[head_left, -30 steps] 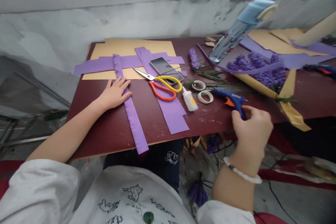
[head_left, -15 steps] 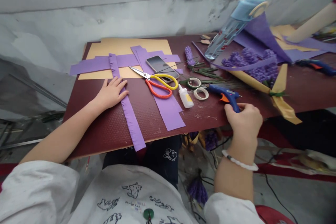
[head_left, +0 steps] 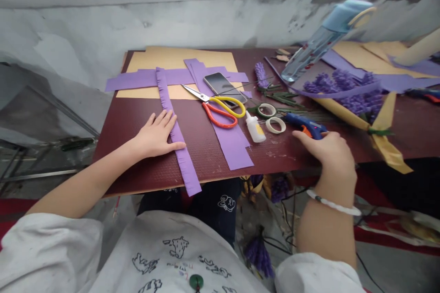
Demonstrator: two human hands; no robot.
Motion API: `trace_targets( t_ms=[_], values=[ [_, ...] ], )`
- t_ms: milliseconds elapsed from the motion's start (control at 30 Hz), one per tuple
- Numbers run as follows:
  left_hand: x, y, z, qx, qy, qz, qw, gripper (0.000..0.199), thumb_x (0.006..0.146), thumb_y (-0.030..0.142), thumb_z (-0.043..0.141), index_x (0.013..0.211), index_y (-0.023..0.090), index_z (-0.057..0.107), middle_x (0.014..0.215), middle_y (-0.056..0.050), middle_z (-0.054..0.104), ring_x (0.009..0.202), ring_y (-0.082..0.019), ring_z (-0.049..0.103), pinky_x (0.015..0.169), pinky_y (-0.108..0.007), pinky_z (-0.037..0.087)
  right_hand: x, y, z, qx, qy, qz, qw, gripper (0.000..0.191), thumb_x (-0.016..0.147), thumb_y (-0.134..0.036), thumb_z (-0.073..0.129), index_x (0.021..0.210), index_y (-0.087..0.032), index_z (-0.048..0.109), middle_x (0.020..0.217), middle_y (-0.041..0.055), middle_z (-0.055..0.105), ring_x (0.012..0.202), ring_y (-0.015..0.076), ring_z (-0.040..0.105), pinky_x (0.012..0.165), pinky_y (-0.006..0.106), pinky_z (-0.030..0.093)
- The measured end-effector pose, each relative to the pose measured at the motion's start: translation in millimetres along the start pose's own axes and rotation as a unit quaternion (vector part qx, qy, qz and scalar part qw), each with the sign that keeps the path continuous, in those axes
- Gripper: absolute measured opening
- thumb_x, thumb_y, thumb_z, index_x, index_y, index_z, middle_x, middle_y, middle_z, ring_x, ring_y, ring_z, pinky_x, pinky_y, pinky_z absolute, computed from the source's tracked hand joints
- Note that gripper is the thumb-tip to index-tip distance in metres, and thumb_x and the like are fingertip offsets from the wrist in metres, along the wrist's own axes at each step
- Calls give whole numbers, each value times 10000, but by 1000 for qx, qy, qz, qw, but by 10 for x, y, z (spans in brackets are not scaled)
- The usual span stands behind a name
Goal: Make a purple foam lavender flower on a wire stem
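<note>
Fringed strip (head_left: 189,171): lies lengthwise on the dark red table (head_left: 137,178), far end over a crosswise purple strip (head_left: 127,81), near end just past the front edge; your fingers cover part of its middle.
Left hand (head_left: 156,135): yours is flat, fingers extended and slightly spread, index finger and thumb resting on the fringed strip without pinching it.
Right hand (head_left: 332,151): yours is at the grip of the blue glue gun (head_left: 305,123), thumb stretched out to the left; your other fingers are mostly out of sight, so I cannot tell whether they close round the grip.
Phone (head_left: 220,83): its near end is partly covered by the scissors (head_left: 208,99).
Water bottle (head_left: 311,55): looks tilted to you; a true lean or lens bend, I cannot tell.
Right edge: a second glue gun (head_left: 428,95) and a pale tube (head_left: 421,49), both cut off.
Below the table: one purple flower bunch (head_left: 258,254) shows; others nearer your knees are half hidden by the tabletop.
</note>
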State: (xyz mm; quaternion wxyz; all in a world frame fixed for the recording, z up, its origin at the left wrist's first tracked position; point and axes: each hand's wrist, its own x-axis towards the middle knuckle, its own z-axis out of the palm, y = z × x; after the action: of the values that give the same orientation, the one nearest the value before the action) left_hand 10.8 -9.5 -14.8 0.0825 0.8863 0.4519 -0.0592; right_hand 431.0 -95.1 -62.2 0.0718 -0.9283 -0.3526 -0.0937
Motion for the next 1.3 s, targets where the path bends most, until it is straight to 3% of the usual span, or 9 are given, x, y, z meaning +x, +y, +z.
trace_targets(
  t_ms=[133,233,333,433,533,700,767,967,1300],
  values=[
    [27,-102,-10,18,11,-8,1000,903,841,684,380,1493,76,236,1579,-174,154,1477,-311,89,1178,-524,30,-60,-105,-131,104,-70,162,979,666,666,-458,675,1214,-83,622,1095,324,624,1027,379,602,673,449,374],
    [-59,-100,-25,37,47,6,998,690,909,528,413,1448,102,355,1558,-165,255,1462,-323,159,1168,-553,74,-136,-176,-248,126,-25,202,971,602,695,-334,639,1232,-68,593,1149,316,614,1097,341,584,733,433,386],
    [-293,2,-5,38,103,74,991,439,938,324,431,1325,136,520,1444,-160,461,1352,-322,392,1127,-520,250,-277,-232,-355,162,80,224,958,631,659,-240,605,1258,-52,538,1126,284,642,1062,296,613,767,390,422],
    [-590,138,46,-9,139,148,979,344,948,265,401,1200,152,607,1271,-141,606,1189,-265,547,1040,-441,405,-553,-314,-465,253,144,125,948,635,555,-210,645,1177,-102,582,1032,227,691,902,275,665,773,343,471],
    [-849,240,128,-43,176,159,970,315,940,277,428,1141,153,636,1191,-125,647,1127,-251,577,1024,-430,434,-949,-442,-568,309,127,-43,942,575,579,-385,670,1103,-160,599,957,182,700,790,282,663,705,370,502],
    [-1091,308,293,-77,175,148,970,490,870,462,548,1237,139,580,1301,-134,604,1247,-265,523,1141,-477,326,-1499,-717,-620,324,-11,-250,912,624,644,-553,678,1123,-171,561,971,134,678,769,249,652,695,360,528],
    [-1115,321,336,-64,164,132,975,632,833,542,568,1301,118,534,1377,-151,544,1318,-291,461,1155,-509,295,-1597,-813,-589,341,-39,-290,893,599,662,-544,676,1112,-167,557,918,103,684,717,224,646,666,345,531],
    [-1000,348,361,-27,169,86,982,764,823,600,544,1361,61,474,1451,-181,444,1376,-301,387,1162,-506,281,-1642,-933,-476,346,-2,-349,871,416,725,-399,648,1058,-156,589,811,50,678,561,153,580,554,289,503],
    [-910,348,326,-53,138,65,987,639,878,553,489,1382,161,476,1516,-135,358,1418,-269,316,1167,-500,257,-1619,-846,-398,334,48,-446,829,202,809,-263,618,966,-137,607,671,2,614,483,97,480,454,228,420]
  ],
)
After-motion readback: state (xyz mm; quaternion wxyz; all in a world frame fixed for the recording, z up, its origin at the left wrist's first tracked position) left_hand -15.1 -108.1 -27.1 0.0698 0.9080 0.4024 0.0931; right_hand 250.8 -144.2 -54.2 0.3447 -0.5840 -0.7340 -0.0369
